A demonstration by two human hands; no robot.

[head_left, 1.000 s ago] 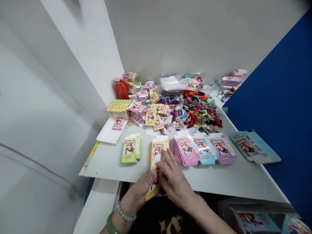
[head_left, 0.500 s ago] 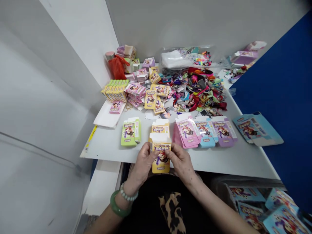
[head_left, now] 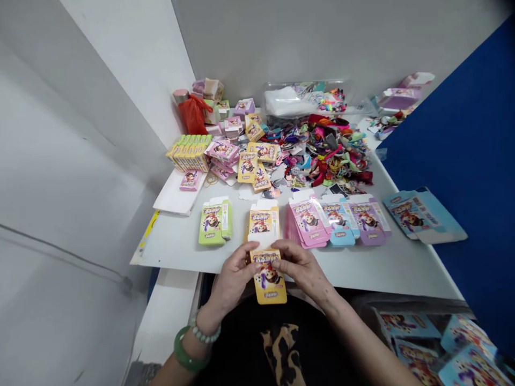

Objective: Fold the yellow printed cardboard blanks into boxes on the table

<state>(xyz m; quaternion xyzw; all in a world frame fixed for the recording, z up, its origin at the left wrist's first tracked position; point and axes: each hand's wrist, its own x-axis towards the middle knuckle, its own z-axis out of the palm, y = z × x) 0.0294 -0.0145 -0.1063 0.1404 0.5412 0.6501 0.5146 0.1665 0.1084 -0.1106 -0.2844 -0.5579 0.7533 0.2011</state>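
Note:
Between both hands, at the table's front edge, is a yellow cardboard box (head_left: 270, 284) with a cartoon figure on its face and a white flap at its top. My left hand (head_left: 237, 273) grips its left side, thumb on the printed face. On the right side my right hand (head_left: 301, 267) pinches it the same way. Just behind stands a stack of yellow boxes (head_left: 263, 217). To its left lie green boxes (head_left: 211, 222); to its right come pink boxes (head_left: 309, 220), blue boxes (head_left: 337, 219) and purple boxes (head_left: 367, 219).
Farther back spreads a heap of colourful hair accessories (head_left: 322, 150), with a clear plastic tray (head_left: 289, 102) behind. Rows of filled boxes (head_left: 189, 153) and a red bag (head_left: 193, 115) stand at left. A blue carton (head_left: 422, 214) overhangs the right edge; a bin (head_left: 378, 327) holds more below.
The yellow box has come down and closer to my body, tilting slightly. Both hands moved with it, and their fingers shifted up to the flap end.

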